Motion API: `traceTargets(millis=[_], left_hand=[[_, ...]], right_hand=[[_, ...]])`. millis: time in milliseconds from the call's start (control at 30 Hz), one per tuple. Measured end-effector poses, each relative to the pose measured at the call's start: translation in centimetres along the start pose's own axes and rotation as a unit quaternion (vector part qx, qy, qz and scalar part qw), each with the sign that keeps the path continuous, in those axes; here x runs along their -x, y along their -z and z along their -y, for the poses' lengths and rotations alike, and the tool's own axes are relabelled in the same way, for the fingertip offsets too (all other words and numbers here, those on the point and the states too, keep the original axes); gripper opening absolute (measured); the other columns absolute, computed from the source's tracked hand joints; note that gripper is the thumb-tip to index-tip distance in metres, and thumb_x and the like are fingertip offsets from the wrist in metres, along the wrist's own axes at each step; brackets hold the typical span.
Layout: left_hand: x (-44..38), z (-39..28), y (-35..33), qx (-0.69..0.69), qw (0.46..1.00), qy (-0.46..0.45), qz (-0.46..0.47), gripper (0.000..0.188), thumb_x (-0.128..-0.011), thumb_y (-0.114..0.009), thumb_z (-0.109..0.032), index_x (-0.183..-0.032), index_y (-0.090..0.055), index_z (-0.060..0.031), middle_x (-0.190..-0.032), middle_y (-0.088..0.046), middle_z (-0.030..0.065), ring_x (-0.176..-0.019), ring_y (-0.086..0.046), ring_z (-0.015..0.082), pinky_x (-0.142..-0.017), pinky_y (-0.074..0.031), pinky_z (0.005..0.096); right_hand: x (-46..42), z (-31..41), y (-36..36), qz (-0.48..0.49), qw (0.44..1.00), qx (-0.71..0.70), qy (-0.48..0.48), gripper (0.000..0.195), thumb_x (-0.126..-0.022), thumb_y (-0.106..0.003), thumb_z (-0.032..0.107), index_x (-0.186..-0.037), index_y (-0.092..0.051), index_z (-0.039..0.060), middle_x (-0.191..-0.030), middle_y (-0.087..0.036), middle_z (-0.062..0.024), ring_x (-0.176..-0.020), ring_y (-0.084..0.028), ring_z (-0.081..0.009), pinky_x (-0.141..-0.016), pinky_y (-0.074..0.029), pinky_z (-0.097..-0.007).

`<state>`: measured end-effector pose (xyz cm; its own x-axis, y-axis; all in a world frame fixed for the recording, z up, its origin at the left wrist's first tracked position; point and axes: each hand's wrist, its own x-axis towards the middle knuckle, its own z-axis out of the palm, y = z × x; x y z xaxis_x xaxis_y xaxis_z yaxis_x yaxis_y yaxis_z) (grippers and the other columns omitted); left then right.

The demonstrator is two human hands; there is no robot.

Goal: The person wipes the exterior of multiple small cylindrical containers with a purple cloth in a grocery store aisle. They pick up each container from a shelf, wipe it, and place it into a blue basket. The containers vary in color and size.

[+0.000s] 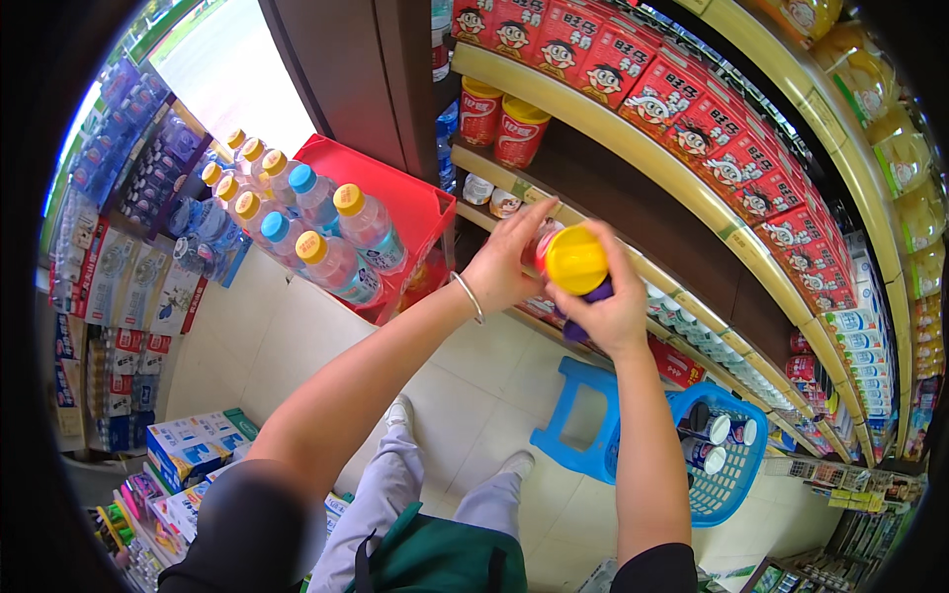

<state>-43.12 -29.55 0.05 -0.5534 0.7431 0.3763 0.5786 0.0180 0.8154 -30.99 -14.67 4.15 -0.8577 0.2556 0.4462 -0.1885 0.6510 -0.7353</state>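
Note:
My right hand (pixel 612 304) grips a red canister with a yellow lid (pixel 577 259), held above the floor in front of the shelves. A bunched purple cloth (pixel 582 319) is in the same hand, below the canister. To the left of the canister my left hand (pixel 508 259), with a bangle at the wrist, has its fingers spread; whether it touches the canister's side is hard to tell. Two similar red canisters with yellow lids (pixel 519 132) stand at the left end of the brown shelf (pixel 652 215) beyond my hands.
Red drink cartons (pixel 637 74) line the shelf above. Bottles with yellow and blue caps (pixel 348 222) stand on a red display stand (pixel 437 207) at left. On the floor are a blue plastic stool (pixel 571 452) and a blue basket (pixel 730 511) holding several white-lidded containers (pixel 704 456).

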Motion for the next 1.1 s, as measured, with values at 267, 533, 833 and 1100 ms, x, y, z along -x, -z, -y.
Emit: traceTargets(millis=[267,533,833,1100], left_hand=[[5.5,-2.2,-4.0,0.195,0.957,0.211,0.028,0.076,-0.066,-0.087,-0.013,-0.130,-0.046,-0.0029,-0.120,-0.063,0.0115,-0.111,-0.061,0.0224,-0.098,-0.048,0.0335],[6.6,-5.4,-5.1,0.026,0.987,0.150,-0.050,0.071,-0.067,-0.082,-0.011,-0.129,-0.047,-0.0050,-0.122,-0.058,0.0161,-0.115,-0.056,0.0315,-0.101,-0.045,0.0388],[5.4,-8.5,-5.9,-0.037,0.981,0.060,-0.183,0.077,-0.059,-0.083,-0.008,-0.127,-0.048,-0.0043,-0.121,-0.055,0.0171,-0.116,-0.051,0.0378,-0.103,-0.042,0.0437],[4.5,-10.6,-4.9,0.199,0.954,0.207,-0.082,0.081,-0.066,-0.086,-0.016,-0.132,-0.041,-0.0045,-0.117,-0.061,0.0148,-0.110,-0.061,0.0302,-0.095,-0.049,0.0384]], right_hand=[[3.7,1.0,3.5,-0.111,0.931,-0.217,-0.273,0.048,-0.089,-0.067,0.017,-0.132,-0.050,0.0058,-0.114,-0.063,-0.0080,-0.095,-0.061,-0.0121,-0.079,-0.052,-0.0280],[3.5,5.4,0.8,0.028,0.996,0.044,0.070,0.023,-0.091,-0.060,0.011,-0.113,-0.064,0.0063,-0.118,-0.065,-0.0118,-0.114,-0.059,-0.0314,-0.099,-0.046,-0.0383],[3.0,8.6,4.4,0.005,0.987,0.104,0.119,0.015,-0.092,-0.058,0.004,-0.106,-0.060,0.0023,-0.116,-0.065,-0.0150,-0.114,-0.061,-0.0310,-0.098,-0.048,-0.0389],[4.8,7.0,7.4,-0.111,0.993,-0.008,-0.030,0.021,-0.099,-0.047,0.008,-0.116,-0.060,0.0036,-0.128,-0.062,-0.0157,-0.124,-0.056,-0.0331,-0.104,-0.043,-0.0383]])
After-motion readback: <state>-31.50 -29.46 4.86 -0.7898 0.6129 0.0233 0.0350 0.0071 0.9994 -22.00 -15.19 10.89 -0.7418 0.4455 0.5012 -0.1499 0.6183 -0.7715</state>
